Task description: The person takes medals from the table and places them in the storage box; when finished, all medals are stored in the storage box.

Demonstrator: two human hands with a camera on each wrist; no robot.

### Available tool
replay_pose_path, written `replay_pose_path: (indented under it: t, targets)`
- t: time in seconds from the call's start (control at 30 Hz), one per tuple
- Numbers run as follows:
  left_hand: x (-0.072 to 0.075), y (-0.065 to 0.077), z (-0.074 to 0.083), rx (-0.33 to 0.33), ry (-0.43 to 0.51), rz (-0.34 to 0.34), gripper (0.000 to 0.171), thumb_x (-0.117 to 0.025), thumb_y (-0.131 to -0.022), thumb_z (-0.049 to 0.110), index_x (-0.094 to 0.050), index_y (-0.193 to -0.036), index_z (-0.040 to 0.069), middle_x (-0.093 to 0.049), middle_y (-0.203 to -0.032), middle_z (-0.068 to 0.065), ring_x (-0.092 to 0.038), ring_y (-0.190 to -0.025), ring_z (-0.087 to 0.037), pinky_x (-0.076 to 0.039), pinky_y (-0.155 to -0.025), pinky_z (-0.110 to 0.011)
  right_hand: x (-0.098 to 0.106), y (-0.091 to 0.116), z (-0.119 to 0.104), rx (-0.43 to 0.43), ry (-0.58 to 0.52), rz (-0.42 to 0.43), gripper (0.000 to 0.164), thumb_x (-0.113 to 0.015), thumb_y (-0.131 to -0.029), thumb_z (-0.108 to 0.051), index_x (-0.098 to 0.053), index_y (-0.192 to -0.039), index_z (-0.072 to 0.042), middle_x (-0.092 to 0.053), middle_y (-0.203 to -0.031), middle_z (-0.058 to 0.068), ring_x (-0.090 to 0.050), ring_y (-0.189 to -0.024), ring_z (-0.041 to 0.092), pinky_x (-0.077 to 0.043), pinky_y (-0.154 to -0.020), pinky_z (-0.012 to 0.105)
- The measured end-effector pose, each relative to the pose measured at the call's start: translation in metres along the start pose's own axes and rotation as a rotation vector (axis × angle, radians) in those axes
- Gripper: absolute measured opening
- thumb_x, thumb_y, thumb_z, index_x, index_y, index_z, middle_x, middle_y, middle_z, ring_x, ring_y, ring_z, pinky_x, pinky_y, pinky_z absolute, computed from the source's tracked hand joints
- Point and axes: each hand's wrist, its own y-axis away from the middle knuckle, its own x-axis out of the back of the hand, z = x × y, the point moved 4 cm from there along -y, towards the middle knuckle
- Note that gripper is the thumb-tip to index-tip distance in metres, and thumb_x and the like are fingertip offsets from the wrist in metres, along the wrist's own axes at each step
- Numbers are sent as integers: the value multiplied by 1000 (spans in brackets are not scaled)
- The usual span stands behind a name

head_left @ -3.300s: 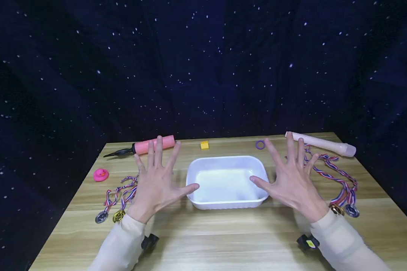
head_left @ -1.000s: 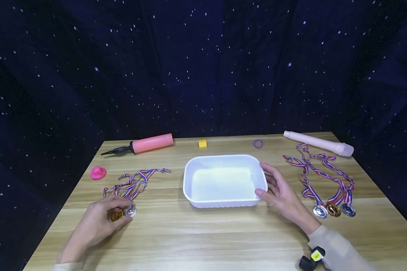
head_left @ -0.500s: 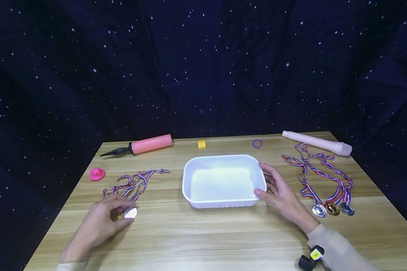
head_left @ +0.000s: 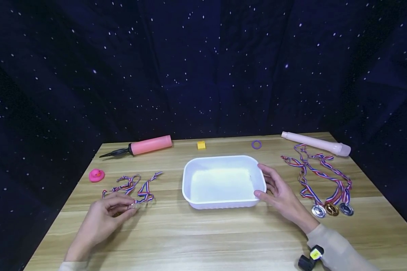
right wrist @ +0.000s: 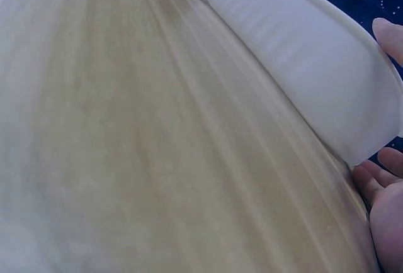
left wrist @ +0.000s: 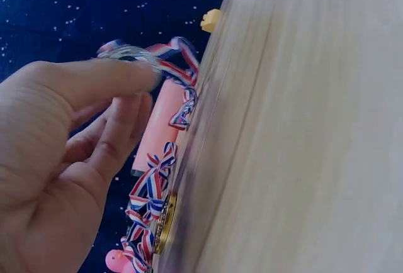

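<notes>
My left hand (head_left: 103, 218) pinches a silver medal (left wrist: 129, 53) between thumb and fingers, lifted off the table with its red, white and blue ribbon (head_left: 146, 192) trailing behind. Below it a gold medal (left wrist: 166, 222) shows in the left wrist view, beside more striped ribbons (head_left: 123, 186); the head view hides that medal behind the hand. A white plastic basin (head_left: 224, 204) stands at the table's middle. My right hand (head_left: 281, 195) holds its right end, thumb at the front corner of the rim and fingers along the outer side.
Silver and bronze medals (head_left: 331, 209) with tangled ribbons lie at right, below a pale pink toy microphone (head_left: 315, 142). At the back are a pink balloon pump (head_left: 150, 145), a yellow block (head_left: 201, 145) and a purple ring (head_left: 256, 144). A pink rubber duck (head_left: 96, 175) sits far left.
From open and spread above the table, the left hand has gone to the left medals and lifted a silver one, dragging its ribbon. The right hand has come to hold the basin's right end.
</notes>
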Motion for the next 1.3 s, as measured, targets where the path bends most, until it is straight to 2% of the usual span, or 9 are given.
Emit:
replay_pose_path:
  t: [0.13, 0.3, 0.43, 0.57, 0.67, 0.83, 0.97, 1.1, 1.3]
  targets:
    - [0, -3, 5, 41, -5, 63, 20, -92, -88, -4, -85, -101, 9, -75, -113, -11, -74, -102, -1, -65, -88, -20, 0, 0, 1, -10, 3, 0, 80, -79, -102, -3, -36, -170, -6, -42, -171, 21, -56, -142, 7, -46, -118, 16]
    - [-1, -6, 9, 136, 3, 71, 15, -90, -93, 3, -84, -105, 8, -81, -105, -8, -79, -91, -6, -66, -82, -19, 0, 0, 1, -9, 2, -1, 80, -79, -102, -3, -37, -170, -6, -43, -170, 21, -57, -141, 9, -48, -117, 16]
    - [-5, -12, 11, 187, 121, 66, 36, -89, -93, 1, -72, -125, 0, -80, -97, -12, -80, -86, -11, -67, -81, -22, 1, 0, 1, -12, 2, -3, 81, -79, -101, -3, -36, -170, -6, -43, -170, 21, -57, -141, 9, -48, -117, 16]
    - [-10, -20, 12, 157, 315, 42, 67, -83, -94, -11, -49, -151, 3, -75, -93, -21, -82, -83, -24, -70, -79, -34, 1, 0, 1, -16, 1, -3, 81, -79, -102, -4, -37, -170, -7, -43, -170, 20, -57, -142, 10, -47, -118, 16]
    - [-14, -24, 14, 118, 381, 21, 70, -76, -96, -17, -46, -157, 2, -73, -96, -19, -82, -85, -30, -71, -77, -43, 0, -1, 2, -21, 2, -3, 81, -80, -102, -4, -37, -170, -7, -43, -170, 20, -56, -142, 10, -47, -118, 16]
    - [-20, -31, 23, 118, 350, 4, 43, -75, -99, -12, -63, -140, -10, -75, -105, -16, -82, -92, -29, -70, -80, -44, 1, -1, 1, -26, 1, -3, 82, -80, -101, -4, -36, -170, -5, -42, -171, 21, -56, -142, 9, -46, -118, 15]
    - [-25, -38, 32, 166, 381, 3, 35, -77, -101, -5, -63, -132, -14, -78, -107, -21, -83, -92, -31, -69, -85, -44, 1, -2, 0, -24, -3, -2, 82, -79, -101, -3, -35, -170, -5, -42, -170, 21, -55, -142, 9, -46, -118, 16]
    - [-29, -46, 40, 200, 391, 11, 31, -78, -104, 2, -66, -128, -14, -80, -108, -23, -84, -91, -31, -69, -85, -45, 1, -1, 0, -28, 0, -1, 82, -79, -101, -3, -36, -170, -5, -42, -170, 21, -55, -142, 9, -46, -118, 15]
    - [-32, -62, 49, 197, 331, 39, 27, -79, -105, 10, -73, -124, -9, -82, -105, -18, -82, -87, -20, -69, -83, -32, 1, -1, 1, -34, 3, 2, 82, -80, -101, -4, -36, -170, -6, -42, -171, 20, -56, -142, 10, -47, -118, 15]
